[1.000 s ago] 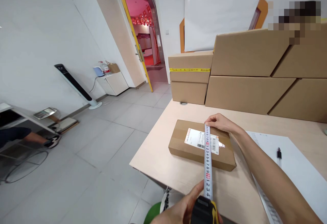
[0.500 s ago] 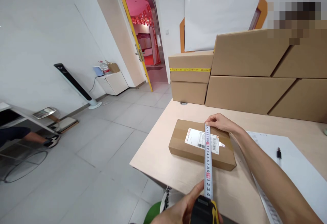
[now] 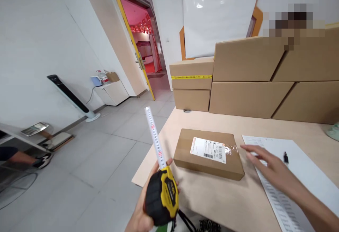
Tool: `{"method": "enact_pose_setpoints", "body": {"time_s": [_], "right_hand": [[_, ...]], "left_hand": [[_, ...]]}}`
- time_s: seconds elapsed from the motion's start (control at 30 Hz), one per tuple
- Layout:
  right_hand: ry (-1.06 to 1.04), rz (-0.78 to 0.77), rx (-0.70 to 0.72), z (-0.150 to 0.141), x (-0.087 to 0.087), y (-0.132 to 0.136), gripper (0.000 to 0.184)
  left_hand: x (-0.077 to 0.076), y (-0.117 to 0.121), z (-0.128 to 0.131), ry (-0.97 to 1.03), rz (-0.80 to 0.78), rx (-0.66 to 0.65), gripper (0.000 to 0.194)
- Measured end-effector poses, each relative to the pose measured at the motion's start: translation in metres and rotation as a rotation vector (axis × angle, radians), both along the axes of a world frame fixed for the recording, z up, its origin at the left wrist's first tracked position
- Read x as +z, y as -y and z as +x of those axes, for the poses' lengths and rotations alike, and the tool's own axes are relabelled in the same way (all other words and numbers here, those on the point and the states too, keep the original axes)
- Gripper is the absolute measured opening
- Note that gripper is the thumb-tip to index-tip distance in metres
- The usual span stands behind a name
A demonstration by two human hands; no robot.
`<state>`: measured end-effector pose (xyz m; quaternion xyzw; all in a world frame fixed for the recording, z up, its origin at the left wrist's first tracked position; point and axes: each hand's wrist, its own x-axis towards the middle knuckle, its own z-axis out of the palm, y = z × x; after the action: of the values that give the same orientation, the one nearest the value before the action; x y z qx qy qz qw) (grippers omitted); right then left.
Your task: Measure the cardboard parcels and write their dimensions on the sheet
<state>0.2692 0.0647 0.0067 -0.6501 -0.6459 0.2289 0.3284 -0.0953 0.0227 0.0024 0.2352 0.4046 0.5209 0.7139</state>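
Observation:
My left hand point(image 3: 143, 207) is wrapped round a black and yellow tape measure point(image 3: 162, 196), held up over the near left edge of the table. Its white blade point(image 3: 155, 136) sticks out upward, beyond the table edge, clear of the box. A flat brown cardboard box point(image 3: 182, 147) with a white shipping label point(image 3: 202, 148) lies on the table between my hands. My right hand point(image 3: 272, 165) holds nothing; its fingers are stretched out just right of the box, above printed paper sheets point(image 3: 299, 168). On the sheets lies a black pen point(image 3: 285, 158).
Large cardboard boxes point(image 3: 246, 96) are stacked along the back of the table point(image 3: 190, 200), with a person partly visible behind them. A tower fan point(image 3: 70, 96) and a white cabinet point(image 3: 112, 92) stand by the wall. At far left, another person's leg point(image 3: 22, 157) shows.
My right hand has let go of the tape's end and moved right, off the box. My left hand has swung the tape measure left and up, away from the box.

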Motion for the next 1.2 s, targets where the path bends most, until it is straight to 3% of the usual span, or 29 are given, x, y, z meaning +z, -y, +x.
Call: {"method": "enact_pose_setpoints", "body": {"time_s": [0.1,0.17,0.23,0.3,0.4,0.53,0.6,0.7,0.8,0.9,1.03,1.2], "right_hand": [[0.092,0.038,0.028,-0.004,-0.045,0.029,0.051],[0.143,0.036,-0.001,-0.013,-0.066,0.040,0.055],[0.144,0.027,-0.011,-0.023,-0.076,0.045,0.058],[0.094,0.010,-0.002,-0.030,-0.075,0.047,0.060],[-0.020,-0.022,-0.006,-0.030,-0.058,0.044,0.060],[-0.148,-0.007,0.018,-0.021,-0.019,0.023,0.054],[-0.184,-0.030,-0.034,-0.018,-0.006,0.004,0.056],[-0.226,-0.047,-0.098,-0.018,-0.002,-0.029,0.063],[-0.307,0.007,-0.075,-0.018,-0.013,-0.056,0.069],[-0.367,0.056,-0.048,-0.016,-0.025,-0.071,0.086],[-0.427,0.065,0.071,-0.013,-0.032,-0.080,0.104],[-0.484,0.068,0.064,-0.027,-0.038,-0.073,0.093]], "left_hand": [[-0.024,-0.004,-0.013,0.001,0.268,0.007,0.109],[-0.039,-0.006,-0.015,0.003,0.339,-0.041,0.102],[-0.049,-0.009,-0.015,0.019,0.341,-0.097,0.095],[-0.051,-0.015,-0.013,0.037,0.352,-0.148,0.098],[-0.038,-0.027,-0.014,0.065,0.388,-0.191,0.094],[-0.004,-0.054,-0.015,0.151,0.473,-0.191,0.077],[0.014,-0.073,-0.010,0.159,0.505,-0.191,0.076],[0.033,-0.103,0.005,0.114,0.530,-0.227,0.074],[0.040,-0.116,0.016,0.070,0.545,-0.275,0.070],[0.045,-0.101,0.016,0.052,0.587,-0.293,0.081],[0.053,-0.053,0.013,0.036,0.588,-0.309,0.097],[0.048,-0.012,0.033,0.029,0.221,-0.460,0.074]]}}
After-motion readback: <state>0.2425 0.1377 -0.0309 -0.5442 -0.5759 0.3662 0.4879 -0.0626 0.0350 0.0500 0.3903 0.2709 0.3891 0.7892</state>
